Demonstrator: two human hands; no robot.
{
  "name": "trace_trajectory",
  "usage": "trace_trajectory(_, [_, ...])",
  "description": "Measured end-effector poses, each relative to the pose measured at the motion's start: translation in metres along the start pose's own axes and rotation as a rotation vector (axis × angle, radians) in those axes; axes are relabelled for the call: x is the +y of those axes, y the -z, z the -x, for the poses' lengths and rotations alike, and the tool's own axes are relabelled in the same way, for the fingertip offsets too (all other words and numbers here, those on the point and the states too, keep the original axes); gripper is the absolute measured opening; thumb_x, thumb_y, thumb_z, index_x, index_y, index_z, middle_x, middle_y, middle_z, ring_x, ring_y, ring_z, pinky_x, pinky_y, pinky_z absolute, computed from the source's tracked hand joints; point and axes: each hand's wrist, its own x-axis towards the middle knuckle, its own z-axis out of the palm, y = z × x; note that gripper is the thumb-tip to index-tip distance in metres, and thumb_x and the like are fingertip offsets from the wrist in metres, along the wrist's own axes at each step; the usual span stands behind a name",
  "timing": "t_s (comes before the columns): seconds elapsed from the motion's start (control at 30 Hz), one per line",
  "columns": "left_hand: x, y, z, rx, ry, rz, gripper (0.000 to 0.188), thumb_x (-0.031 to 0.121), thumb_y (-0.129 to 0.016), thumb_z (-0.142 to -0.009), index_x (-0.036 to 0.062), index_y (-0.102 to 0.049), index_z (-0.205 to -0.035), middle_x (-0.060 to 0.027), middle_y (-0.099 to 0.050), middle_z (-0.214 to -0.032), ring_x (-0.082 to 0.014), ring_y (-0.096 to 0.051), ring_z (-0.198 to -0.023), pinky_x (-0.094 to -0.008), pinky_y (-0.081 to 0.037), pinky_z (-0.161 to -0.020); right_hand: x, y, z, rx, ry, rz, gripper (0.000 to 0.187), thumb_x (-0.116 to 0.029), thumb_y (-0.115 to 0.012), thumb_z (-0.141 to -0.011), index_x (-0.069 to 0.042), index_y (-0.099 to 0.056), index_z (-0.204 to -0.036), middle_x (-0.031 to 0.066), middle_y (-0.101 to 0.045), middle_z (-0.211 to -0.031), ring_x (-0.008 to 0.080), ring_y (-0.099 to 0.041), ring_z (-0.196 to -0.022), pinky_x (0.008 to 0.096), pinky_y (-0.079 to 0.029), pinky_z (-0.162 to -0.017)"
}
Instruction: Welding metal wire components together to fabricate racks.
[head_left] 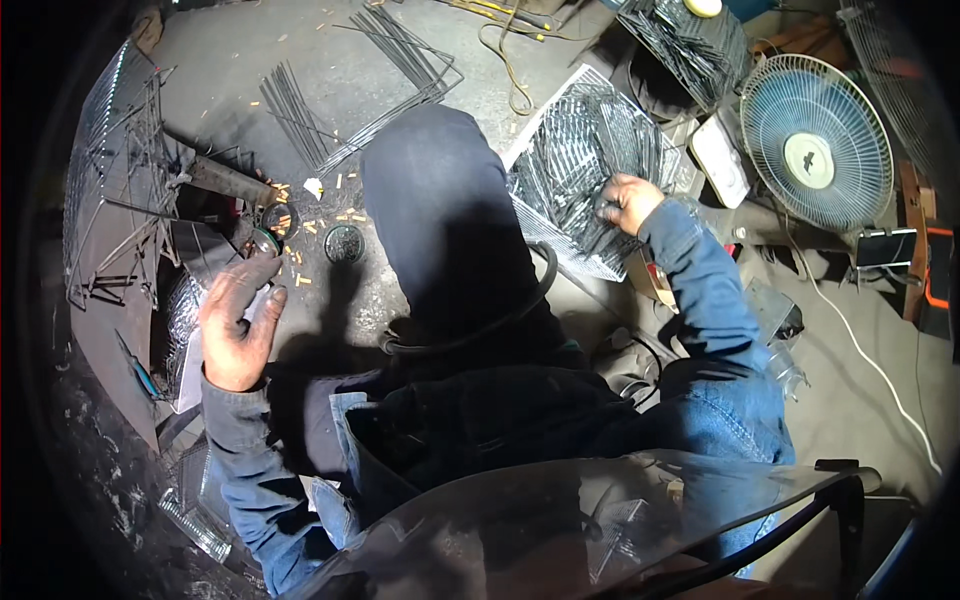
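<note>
My right hand (pixel 632 203) is lowered into a white-sided container (pixel 548 118) heaped with thin metal wire pieces (pixel 570 170). Its fingers are curled down and closed on some of these pieces; their tips are partly hidden. To the left, my left hand (pixel 240 325) is raised with thumb and fingers apart, holding nothing I can see. Its fingertips are blackened and near a small round dish (pixel 264 243). Beside it stands a dark metal bench fixture (pixel 225 182). A wire frame structure (pixel 125 190) rises at the far left.
Bundles of thin rods (pixel 295 115) and bent wire frames (pixel 400 50) lie on the floor ahead. Orange stubs (pixel 310 226) are scattered around a round black dish (pixel 344 243). A fan (pixel 815 140) stands at right, near a white cable (pixel 850 325). A transparent visor (pixel 600 510) crosses the lower view.
</note>
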Motion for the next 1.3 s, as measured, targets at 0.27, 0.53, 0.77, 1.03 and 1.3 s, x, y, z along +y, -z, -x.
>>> trace_trajectory(0.27, [-0.01, -0.019, 0.007, -0.056, 0.054, 0.124, 0.025, 0.008, -0.068, -0.075, -0.0011, -0.064, -0.098, -0.0155, -0.065, -0.097, -0.0295, -0.061, -0.094, -0.0357, -0.046, -0.084, 0.062, 0.076, 0.02, 0.417, -0.137, -0.683, 0.021, -0.015, -0.068, -0.078, -0.002, -0.067, -0.094, 0.0036, -0.066, -0.085, 0.0118, -0.058, -0.08, 0.0274, -0.046, -0.076])
trace_trajectory(0.53, [0.006, -0.02, 0.001, 0.078, -0.085, -0.135, 0.061, 0.02, -0.074, -0.066, 0.0115, -0.053, -0.123, -0.0154, -0.052, -0.122, -0.0327, -0.049, -0.112, -0.0415, -0.041, -0.093, -0.077, 0.139, -0.058, 0.697, 0.163, -1.529, 0.029, -0.02, -0.067, -0.082, 0.002, -0.058, -0.098, 0.0045, -0.059, -0.074, 0.0104, -0.051, -0.051, 0.0252, -0.044, -0.043])
trace_trajectory(0.77, [0.079, 0.007, -0.03, 0.47, -0.315, -0.58, 0.049, 0.018, -0.065, -0.063, 0.0149, -0.061, -0.112, -0.0049, -0.062, -0.108, -0.0215, -0.056, -0.104, -0.0448, -0.038, -0.096, -0.221, 0.155, -0.07, 0.135, 0.424, -1.89, 0.017, -0.017, -0.058, -0.086, 0.0, -0.057, -0.091, 0.0032, -0.056, -0.069, 0.0105, -0.053, -0.055, 0.0251, -0.048, -0.049])
trace_trajectory(1.03, [0.029, 0.052, 0.019, 0.489, 0.304, 0.289, 0.024, 0.019, -0.061, -0.086, 0.0004, -0.062, -0.101, -0.012, -0.064, -0.085, -0.0181, -0.061, -0.078, -0.0295, -0.048, -0.072, -0.28, 0.102, -0.114, 0.591, 0.722, -0.997, 0.016, -0.011, -0.068, -0.077, 0.002, -0.063, -0.083, 0.0089, -0.06, -0.071, 0.0148, -0.058, -0.065, 0.0274, -0.047, -0.061])
trace_trajectory(1.3, [-0.011, 0.143, -0.012, 0.664, 0.176, -0.583, 0.055, 0.016, -0.065, -0.077, 0.024, -0.047, -0.127, -0.0062, -0.052, -0.125, -0.0297, -0.051, -0.112, -0.0378, -0.046, -0.092, -0.379, 0.135, -0.15, 0.853, 0.737, -0.781, 0.018, -0.016, -0.068, -0.078, 0.0, -0.066, -0.086, 0.0137, -0.065, -0.075, 0.0181, -0.064, -0.068, 0.0282, -0.049, -0.064])
